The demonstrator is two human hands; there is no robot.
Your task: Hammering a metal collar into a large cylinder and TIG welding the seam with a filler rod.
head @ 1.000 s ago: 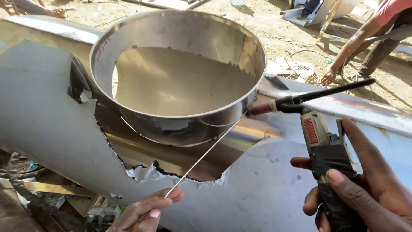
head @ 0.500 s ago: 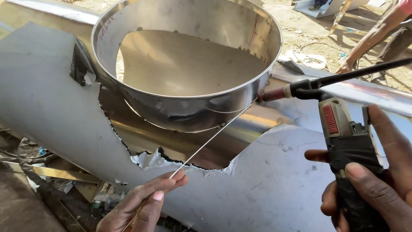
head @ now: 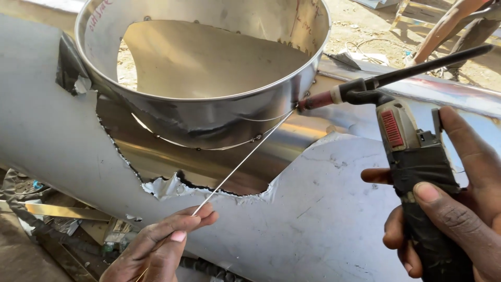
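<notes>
A wide shiny steel ring (head: 219, 112) stands on a big steel cylinder (head: 47, 136) whose white film is torn away around the joint. My right hand (head: 454, 209) grips a black welding torch (head: 412, 156), thumb on its body. The torch's reddish nozzle (head: 315, 100) touches the ring's right side near the seam. My left hand (head: 164, 243) pinches a thin metal filler rod (head: 245, 159) that slants up to the same spot by the nozzle.
Another person's arm (head: 443, 26) reaches down at the top right, over sandy ground. Scrap strips and debris (head: 57, 214) lie below the cylinder at the lower left. A black hose (head: 438, 61) runs off from the torch head to the right.
The view has shifted nearer to the ring. The torch nozzle and the rod tip stay at the ring's right side; both hands keep their hold.
</notes>
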